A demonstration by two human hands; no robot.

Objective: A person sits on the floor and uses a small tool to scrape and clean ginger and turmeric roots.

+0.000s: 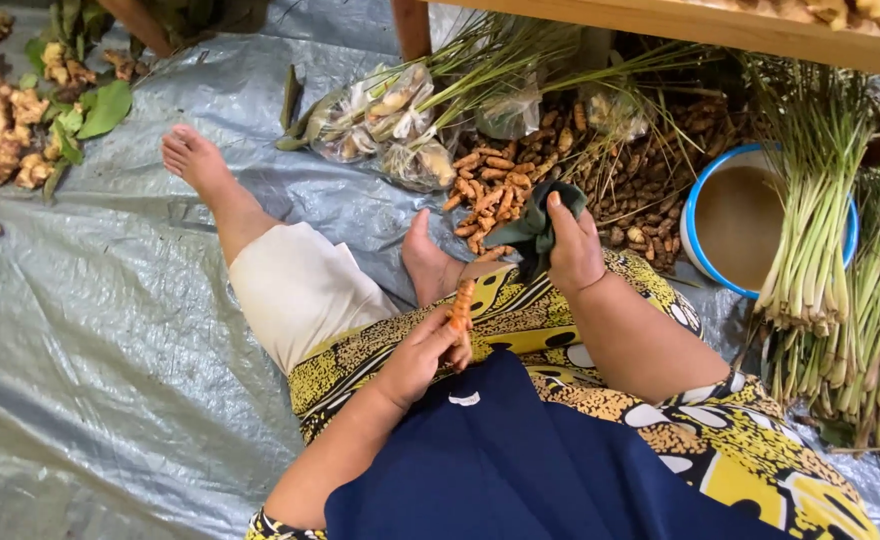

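The left hand point(422, 355) is closed around the lower end of an orange turmeric root point(460, 305), knobbly and finger-shaped, held upright over the lap. The right hand point(572, 248) grips a crumpled dark green cloth point(535, 228). Just beyond lies a pile of roots point(490, 190) on a wrinkled grey plastic sheet point(110, 330), beside bundled lemongrass point(810, 230).

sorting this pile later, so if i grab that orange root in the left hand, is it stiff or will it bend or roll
The orange root probably stays stiff: it stands upright from the left hand without drooping. Its long rounded shape suggests it could roll on the smooth grey tarp. It looks light, held by fingertips alone, unlike the floppy dark cloth in the right hand.
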